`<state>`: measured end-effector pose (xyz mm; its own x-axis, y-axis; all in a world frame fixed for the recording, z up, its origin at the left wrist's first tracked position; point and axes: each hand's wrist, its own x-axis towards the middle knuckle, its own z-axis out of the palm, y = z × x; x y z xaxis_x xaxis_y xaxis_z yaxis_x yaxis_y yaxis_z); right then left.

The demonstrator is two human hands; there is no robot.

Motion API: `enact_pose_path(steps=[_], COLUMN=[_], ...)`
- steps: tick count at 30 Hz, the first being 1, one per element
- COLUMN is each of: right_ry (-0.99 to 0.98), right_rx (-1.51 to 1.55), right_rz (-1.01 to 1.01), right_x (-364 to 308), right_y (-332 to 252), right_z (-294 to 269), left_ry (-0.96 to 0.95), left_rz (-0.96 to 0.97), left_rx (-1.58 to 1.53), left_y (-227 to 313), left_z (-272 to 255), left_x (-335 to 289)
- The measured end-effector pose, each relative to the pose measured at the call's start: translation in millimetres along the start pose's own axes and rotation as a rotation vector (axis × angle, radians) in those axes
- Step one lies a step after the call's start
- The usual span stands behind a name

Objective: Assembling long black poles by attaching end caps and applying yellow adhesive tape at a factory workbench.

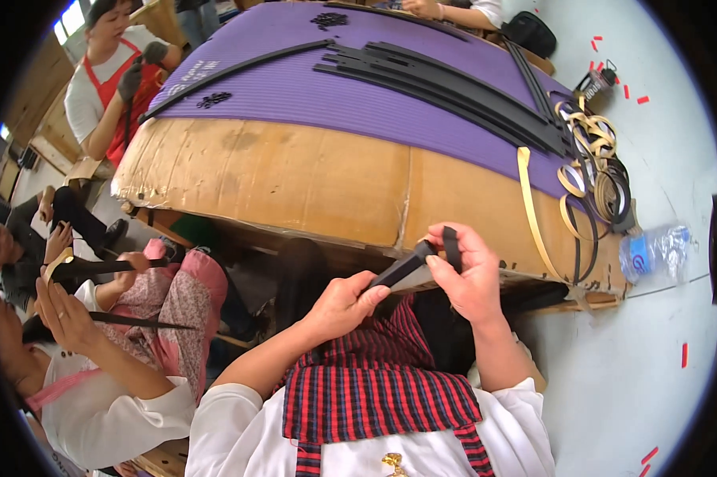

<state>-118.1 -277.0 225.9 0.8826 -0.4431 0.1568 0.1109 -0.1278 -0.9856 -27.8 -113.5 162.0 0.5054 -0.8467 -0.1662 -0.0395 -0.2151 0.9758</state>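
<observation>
In front of the cardboard-topped table, my left hand (344,307) is closed round a black flat bar (400,271), thumb along its side. The bar slants up to the right, and its lower end is hidden by the hand. At its upper end is my right hand (471,274), with thumb and fingers pinched on a short black strip (452,248) that bends up between the fingers. The thumb of this hand lies close to the bar's tip. Whether the strip is stuck to the bar, I cannot tell.
A purple mat (279,99) bears long black bars (446,83) and small black parts (329,20). Tangled tan and black tape (593,167) hangs over the right edge beside a clear plastic bottle (656,253). Close on my left, a co-worker's hands (68,314) hold black strips.
</observation>
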Motion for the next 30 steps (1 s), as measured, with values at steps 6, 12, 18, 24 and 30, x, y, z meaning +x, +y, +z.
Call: enact_pose_path(steps=[6,12,18,24,30], right_ry=[0.054,0.051,0.047,-0.093,-0.382], right_rx=[-0.193,-0.119,-0.136,0.012,0.102], right_rz=[0.049,-0.013,-0.059,0.125,0.048], right_x=[-5.2,6.8,3.6,-19.1,-0.3], right_y=[6.3,12.6,16.4,-15.4,-2.5], right_z=[1.2,6.7,1.0,14.3,29.7], left_ry=[0.015,0.086,0.146,0.183,0.390], left_rz=[-0.003,-0.047,0.197,0.362,0.285], left_rx=[0.011,0.040,0.076,0.141,0.180], left_y=[-1.0,-2.7,-12.8,-24.9,-21.7], left_z=[9.5,2.6,2.6,5.2,1.3], left_x=[1.5,5.0,4.0,-21.0,-51.5])
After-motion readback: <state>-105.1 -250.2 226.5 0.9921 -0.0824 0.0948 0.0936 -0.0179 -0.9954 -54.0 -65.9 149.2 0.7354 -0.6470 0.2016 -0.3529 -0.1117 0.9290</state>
